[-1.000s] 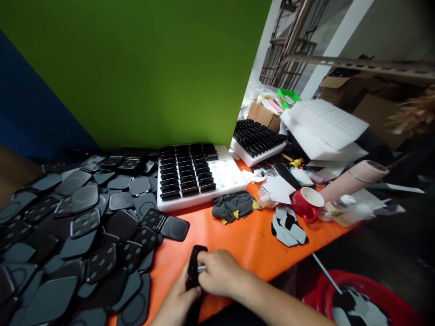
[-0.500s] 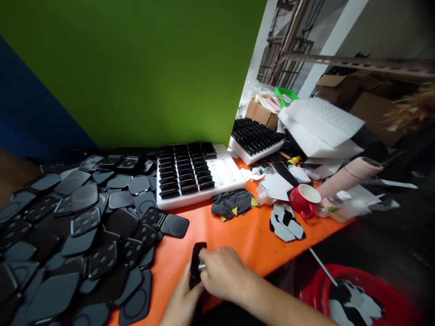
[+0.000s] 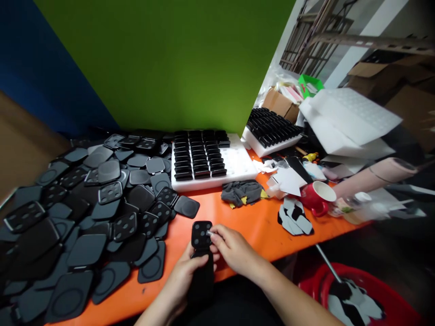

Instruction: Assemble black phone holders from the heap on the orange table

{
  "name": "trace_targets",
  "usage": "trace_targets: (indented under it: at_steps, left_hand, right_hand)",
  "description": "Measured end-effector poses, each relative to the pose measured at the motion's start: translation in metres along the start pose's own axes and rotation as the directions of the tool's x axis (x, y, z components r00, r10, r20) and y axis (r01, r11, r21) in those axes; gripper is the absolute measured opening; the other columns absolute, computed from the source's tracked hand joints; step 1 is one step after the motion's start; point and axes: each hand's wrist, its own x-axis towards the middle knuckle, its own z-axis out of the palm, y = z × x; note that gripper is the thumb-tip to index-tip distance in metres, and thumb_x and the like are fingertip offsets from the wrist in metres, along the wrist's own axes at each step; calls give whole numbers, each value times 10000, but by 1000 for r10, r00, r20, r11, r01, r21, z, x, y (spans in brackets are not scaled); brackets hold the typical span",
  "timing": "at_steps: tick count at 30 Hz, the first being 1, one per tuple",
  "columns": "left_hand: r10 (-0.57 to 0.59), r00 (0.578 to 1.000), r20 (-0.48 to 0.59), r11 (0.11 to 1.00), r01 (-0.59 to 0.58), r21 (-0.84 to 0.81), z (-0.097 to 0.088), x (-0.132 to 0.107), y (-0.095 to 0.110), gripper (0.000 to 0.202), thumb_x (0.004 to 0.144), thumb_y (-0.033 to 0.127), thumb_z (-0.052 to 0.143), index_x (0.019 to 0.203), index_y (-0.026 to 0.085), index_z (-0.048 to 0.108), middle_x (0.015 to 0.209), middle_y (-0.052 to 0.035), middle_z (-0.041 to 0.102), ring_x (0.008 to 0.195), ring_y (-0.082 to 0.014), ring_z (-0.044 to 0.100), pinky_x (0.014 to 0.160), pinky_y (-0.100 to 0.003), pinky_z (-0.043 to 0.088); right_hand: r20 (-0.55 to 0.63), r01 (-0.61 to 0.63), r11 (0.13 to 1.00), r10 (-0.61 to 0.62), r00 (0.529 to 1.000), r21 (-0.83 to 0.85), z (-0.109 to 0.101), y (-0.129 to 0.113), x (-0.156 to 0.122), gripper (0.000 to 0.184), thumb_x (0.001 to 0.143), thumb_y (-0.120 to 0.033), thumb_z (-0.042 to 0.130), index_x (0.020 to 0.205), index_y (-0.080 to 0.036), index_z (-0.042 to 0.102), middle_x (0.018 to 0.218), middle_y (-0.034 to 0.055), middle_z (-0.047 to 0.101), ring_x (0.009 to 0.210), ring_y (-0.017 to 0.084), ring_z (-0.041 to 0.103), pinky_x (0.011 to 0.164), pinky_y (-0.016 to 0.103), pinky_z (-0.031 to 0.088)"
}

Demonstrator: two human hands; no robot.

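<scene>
My left hand [image 3: 185,275] is closed on a black folding pad [image 3: 201,236], its thumb lying across the front. The pad is unfolded upright, and its upper panel shows several round grey spots; its lower part hangs down against my dark clothing. Beside the panel's right edge, my right hand [image 3: 234,251] pinches a small silvery piece [image 3: 209,233] between thumb and finger. Its other fingers curl behind the pad. What the silvery piece is cannot be made out. To the left lies a large pile of similar dark folding pads [image 3: 86,250], some open, some flat.
A white foam tray [image 3: 243,165] holds rows of black pads, and a second filled tray [image 3: 263,148] stands behind it. A grey cloth [image 3: 243,193], a red mug [image 3: 312,204], a pink bottle [image 3: 377,179] and grey-black cutouts [image 3: 295,219] lie rightward. Below is a red bucket [image 3: 311,287].
The pad, seen edge-on before, now stands opened with its spotted panel facing me. My right hand has shifted slightly to the right, still with the silvery piece. The view has turned a little left.
</scene>
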Motion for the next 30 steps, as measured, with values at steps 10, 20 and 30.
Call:
trace_targets:
  at_steps: [10,20,30]
  left_hand:
    - [432,899,73,479,-298,826,-5,0,-17,507,851,244,373,1344,183,271,1369,-93,364,1240,-206,351,1041,-400,268]
    - [418,903,102,505,-324,800,7,-5,-6,442,882,273,318,1306,147,334,1254,-137,489,1139,-231,470,932,-381,402]
    - [475,876,88,432,-319,844,5,1,-9,553,876,258,343,1385,200,136,1382,-120,324,1244,-210,336,1023,-403,288]
  right_hand:
    - [-57,98,850,-148,987,-517,1,-16,-5,217,899,-276,344,842,-177,528,795,36,567,722,151,533,668,256,380]
    - [-50,200,883,-243,969,-424,3,-23,-5,239,883,-348,390,750,-187,507,742,-4,564,675,111,518,605,209,342]
    - [-34,140,806,-195,980,-575,9,-29,-14,222,898,-333,356,863,-178,512,809,37,554,724,172,533,656,277,393]
